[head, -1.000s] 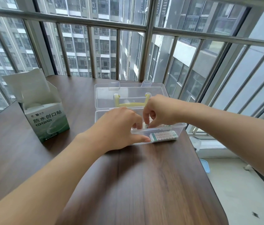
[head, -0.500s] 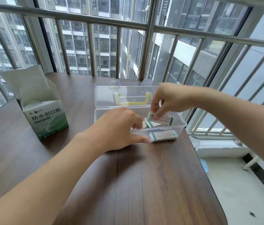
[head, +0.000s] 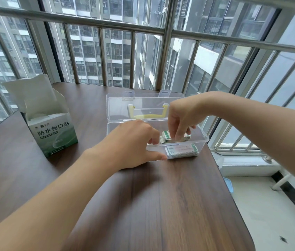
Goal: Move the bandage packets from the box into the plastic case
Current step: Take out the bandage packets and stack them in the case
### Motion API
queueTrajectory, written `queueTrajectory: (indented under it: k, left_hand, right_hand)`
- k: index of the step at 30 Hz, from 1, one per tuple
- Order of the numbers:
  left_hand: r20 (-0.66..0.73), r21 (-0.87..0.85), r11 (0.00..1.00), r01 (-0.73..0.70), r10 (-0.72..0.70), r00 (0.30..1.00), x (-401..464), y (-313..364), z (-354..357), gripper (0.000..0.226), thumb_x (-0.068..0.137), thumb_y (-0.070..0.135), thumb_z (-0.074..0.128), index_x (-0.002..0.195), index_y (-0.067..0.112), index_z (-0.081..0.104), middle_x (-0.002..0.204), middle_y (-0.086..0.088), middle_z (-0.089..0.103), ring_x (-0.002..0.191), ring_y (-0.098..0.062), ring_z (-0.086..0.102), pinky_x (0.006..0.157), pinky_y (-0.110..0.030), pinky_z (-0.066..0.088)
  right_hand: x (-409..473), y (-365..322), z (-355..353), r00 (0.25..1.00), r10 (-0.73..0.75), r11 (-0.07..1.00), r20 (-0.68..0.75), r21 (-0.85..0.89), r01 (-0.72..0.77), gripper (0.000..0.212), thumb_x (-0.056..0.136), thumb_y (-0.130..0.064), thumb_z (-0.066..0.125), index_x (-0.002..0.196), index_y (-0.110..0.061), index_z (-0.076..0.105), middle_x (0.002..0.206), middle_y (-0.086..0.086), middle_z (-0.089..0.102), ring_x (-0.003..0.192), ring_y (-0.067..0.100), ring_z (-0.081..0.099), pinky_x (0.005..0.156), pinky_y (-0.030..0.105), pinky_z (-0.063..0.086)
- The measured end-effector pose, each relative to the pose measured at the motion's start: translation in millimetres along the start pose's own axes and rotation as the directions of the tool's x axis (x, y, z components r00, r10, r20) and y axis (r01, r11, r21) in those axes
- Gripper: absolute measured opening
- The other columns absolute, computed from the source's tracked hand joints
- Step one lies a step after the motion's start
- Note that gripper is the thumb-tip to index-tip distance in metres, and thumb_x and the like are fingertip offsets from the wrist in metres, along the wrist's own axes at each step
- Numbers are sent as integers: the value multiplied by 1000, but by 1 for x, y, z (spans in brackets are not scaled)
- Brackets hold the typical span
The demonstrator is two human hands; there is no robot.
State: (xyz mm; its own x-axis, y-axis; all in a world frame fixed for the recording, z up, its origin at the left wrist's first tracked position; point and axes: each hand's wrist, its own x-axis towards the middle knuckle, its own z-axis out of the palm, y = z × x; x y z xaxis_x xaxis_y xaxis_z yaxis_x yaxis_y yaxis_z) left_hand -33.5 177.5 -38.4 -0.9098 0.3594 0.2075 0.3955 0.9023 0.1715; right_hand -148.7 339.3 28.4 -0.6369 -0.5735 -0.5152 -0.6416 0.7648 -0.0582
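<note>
Packets (head: 166, 137) sit pinched under right-hand fingers (head: 179, 134), inside plastic case (head: 203, 139).

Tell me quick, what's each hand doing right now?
Left hand: thumb and fingers curled on the near wall of the plastic case, steadying it.
Right hand: fingertips pinch a stack of bandage packets inside the case.

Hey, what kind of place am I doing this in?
Probably an enclosed balcony in a high-rise flat: a metal railing with bars runs just behind the wooden table, and tall apartment blocks fill the view outside.
</note>
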Motion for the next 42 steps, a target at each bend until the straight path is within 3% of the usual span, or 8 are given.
queueTrajectory:
  k: [3,13,19,24,30,35,39,42]
  left_hand:
    - [6,-7,1000,-1,1,1000,0,1,-2,47,78,72,61,100,31,68,89,17,57,88,-9,49,83,-32,48]
    - [35,10,1000,-5,5,999,3,2,-2,51,78,72,62,101,28,71,100,12,68,98,-14,57,84,-36,50]
    - [26,-13,1000,-6,6,1000,3,3,0,50,77,72,63,100,29,72,95,12,68,92,-12,56,82,-38,51]
    - [29,-3,1000,2,-2,1000,2,3,1,50,78,73,62,99,29,71,93,12,67,88,-12,52,82,-37,50]
    - [21,0,1000,-9,9,1000,0,1,2,51,77,73,62,97,28,71,91,10,68,90,-16,59,80,-38,51]
    - [10,-3,1000,-10,10,1000,1,-1,5,53,75,75,61,96,27,72,92,9,69,91,-17,60,80,-38,52]
    - [-21,-47,999,-26,25,999,-6,0,-3,49,76,72,65,101,30,70,95,14,67,89,-9,56,81,-31,49]
    - [-170,-203,979,-33,-2,985,-26,-6,-21,43,76,65,71,99,29,70,92,15,67,84,-4,57,76,-24,47]
  right_hand:
    - [-2,0,1,979,-61,992,-196,-117,39,14,73,-30,88,75,-29,75,66,-9,69,54,2,58,56,21,48]
    - [1,4,25,920,-132,952,-369,-305,14,23,74,-10,68,60,-24,55,59,-10,54,57,9,49,54,28,45]
    - [-3,-3,22,973,-158,987,-170,-48,152,18,90,-16,64,96,-28,75,56,-9,55,47,2,48,49,11,37]
    - [7,-1,28,995,-87,980,39,186,78,38,93,-4,43,107,-20,74,46,-8,46,44,10,37,58,29,37]
    - [2,-3,30,995,-104,952,-9,287,102,46,91,2,38,114,-16,74,46,-6,39,43,12,31,49,26,32]
    - [-4,-10,34,988,-151,958,23,251,141,52,92,-2,41,66,-35,72,56,0,33,52,16,28,56,33,29]
    - [-15,-11,22,992,-111,943,-64,308,125,42,92,-1,41,100,-18,78,51,-3,40,49,15,30,53,29,30]
    - [-25,-26,-1,951,-155,910,-267,335,243,37,94,-2,47,92,-21,78,51,-5,44,50,15,34,53,28,31]
